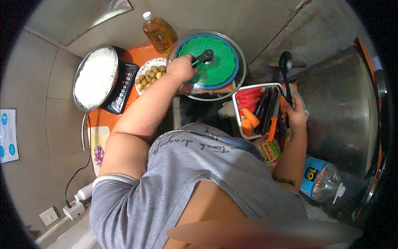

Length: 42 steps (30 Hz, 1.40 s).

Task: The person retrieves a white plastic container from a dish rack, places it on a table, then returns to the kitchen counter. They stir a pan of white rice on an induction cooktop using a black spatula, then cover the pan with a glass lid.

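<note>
My left hand (183, 69) grips the black knob of a clear glass lid (244, 67). Beneath the glass show a green scalloped plate or mat (189, 46) and a blue round rim. At the right, my right hand (295, 113) holds a black ladle (285, 60) by its handle, bowl end away from me. Close to those fingers is an orange carrot (283, 104); whether they touch it I cannot tell. A white-rimmed tray (238, 121) beside this hand holds red strips, carrot pieces, dark eggplants and an orange-handled knife (272, 129).
A pan of white food (96, 77) stands on a black induction cooker (124, 90). Small round potatoes (152, 74) fill a plate near a bottle of amber liquid (158, 34). Chopped purple onion (99, 155) lies on a board. A large water bottle (321, 179) is at the right.
</note>
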Available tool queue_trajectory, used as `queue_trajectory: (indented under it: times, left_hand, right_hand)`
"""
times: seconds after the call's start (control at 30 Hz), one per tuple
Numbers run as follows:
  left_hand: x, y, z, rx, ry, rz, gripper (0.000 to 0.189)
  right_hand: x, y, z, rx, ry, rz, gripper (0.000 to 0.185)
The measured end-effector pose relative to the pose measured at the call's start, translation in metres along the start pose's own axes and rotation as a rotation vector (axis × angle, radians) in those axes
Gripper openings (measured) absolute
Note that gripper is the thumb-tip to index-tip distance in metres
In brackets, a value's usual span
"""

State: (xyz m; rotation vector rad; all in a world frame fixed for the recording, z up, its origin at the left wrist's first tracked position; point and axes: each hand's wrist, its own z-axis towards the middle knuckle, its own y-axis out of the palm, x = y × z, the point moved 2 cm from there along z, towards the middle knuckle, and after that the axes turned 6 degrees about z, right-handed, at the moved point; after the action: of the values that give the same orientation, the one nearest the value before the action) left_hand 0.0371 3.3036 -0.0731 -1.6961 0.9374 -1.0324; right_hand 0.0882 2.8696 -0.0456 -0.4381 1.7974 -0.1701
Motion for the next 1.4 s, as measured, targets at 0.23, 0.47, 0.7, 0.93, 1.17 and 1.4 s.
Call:
queue_trajectory:
  times: [0.23,0.47,0.7,0.93,1.17,1.4]
  left_hand:
    - [-0.014,0.028,0.011,0.017,0.038,-0.028,0.038]
    - [-0.016,0.031,-0.005,0.171,0.131,0.039,0.048]
    - [-0.059,0.033,-0.111,0.697,0.273,-0.095,0.059]
    - [-0.157,0.065,-0.302,0.594,-0.004,-0.221,0.042]
    - [-0.206,0.12,-0.472,0.569,-0.518,-0.368,0.035]
    - [-0.211,0.154,-0.545,0.538,-0.742,-0.506,0.036]
  right_hand:
    - [0.027,0.004,0.006,-0.105,-0.184,-0.04,0.053]
    - [-0.023,0.043,0.007,-0.342,-0.138,0.088,0.062]
    - [-0.092,0.161,-0.002,-0.635,-0.331,-0.138,0.062]
    - [-0.173,0.33,-0.052,-0.575,-1.168,-0.863,0.057]
    - [-0.214,0.45,-0.091,-0.55,-1.394,-1.364,0.059]
    - [-0.211,0.505,-0.101,-0.531,-1.385,-1.414,0.062]
